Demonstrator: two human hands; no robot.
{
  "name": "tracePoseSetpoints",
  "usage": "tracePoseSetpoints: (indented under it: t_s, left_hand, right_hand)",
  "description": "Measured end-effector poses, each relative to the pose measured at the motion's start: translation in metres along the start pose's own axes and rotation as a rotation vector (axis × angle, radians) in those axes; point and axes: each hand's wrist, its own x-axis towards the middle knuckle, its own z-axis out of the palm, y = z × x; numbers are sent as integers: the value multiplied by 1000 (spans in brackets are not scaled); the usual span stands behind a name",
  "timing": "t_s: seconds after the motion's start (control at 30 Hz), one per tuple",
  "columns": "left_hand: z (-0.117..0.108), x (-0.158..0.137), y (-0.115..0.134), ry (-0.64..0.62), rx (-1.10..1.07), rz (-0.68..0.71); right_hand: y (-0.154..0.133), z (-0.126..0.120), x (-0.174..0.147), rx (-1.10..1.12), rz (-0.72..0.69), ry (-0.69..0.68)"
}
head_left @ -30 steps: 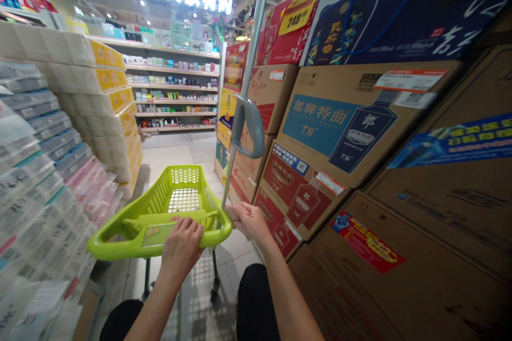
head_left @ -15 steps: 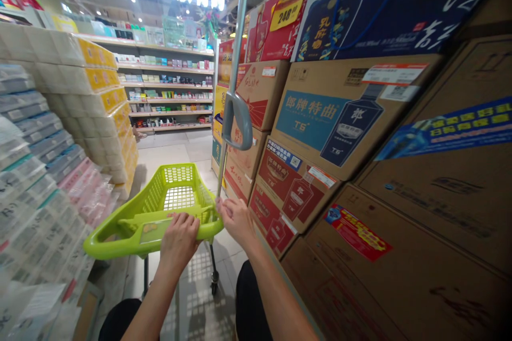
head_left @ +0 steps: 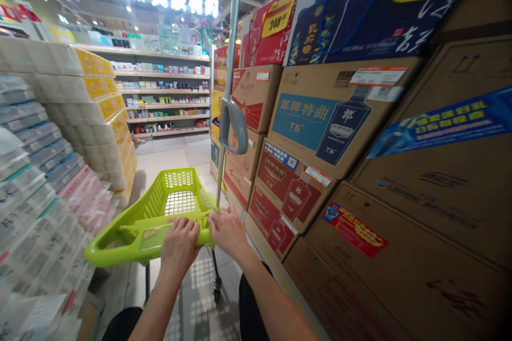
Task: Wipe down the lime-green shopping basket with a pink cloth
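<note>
A lime-green shopping cart (head_left: 132, 249) stands in front of me, its slotted basket bare inside. My left hand (head_left: 181, 238) is wrapped over the cart's handlebar, right of a clear label panel. At the bar's right corner my right hand (head_left: 228, 232) has its fingers curled over the rim; its fingertips are partly hidden. A tall metal pole (head_left: 234, 37) rises just beyond that hand. It carries a grey loop grip (head_left: 239, 130); the pole's lower end is hidden by the hand and cart.
Stacked liquor cartons (head_left: 298, 112) wall the right side. White and yellow tissue packs (head_left: 96, 90) and bagged paper bundles (head_left: 36, 224) are piled on the left. A tiled aisle (head_left: 160, 157) leads to shelves of small boxes (head_left: 168, 85) under a lit sign.
My right hand has moved slightly left and down, from beside the pole's foot onto the cart's bar. The left hand keeps its hold. The view has shifted slightly.
</note>
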Motion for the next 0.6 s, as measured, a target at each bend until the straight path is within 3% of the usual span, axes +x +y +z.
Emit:
tracePoseSetpoints:
  t_s: [0.1,0.23,0.4,0.6]
  left_hand:
    - [1,-1,0,-3,-9,0]
    - [1,0,1,1,-17,-9]
    - [3,3,4,-9,-24,-44]
    - [10,13,13,11,25,-122]
  right_hand:
    - [-2,1,-6,77,-3,9]
    - [-4,5,-10,70,64,145]
    - [-8,16,-21,192,-63,163]
    - [-5,33,-23,258,19,335]
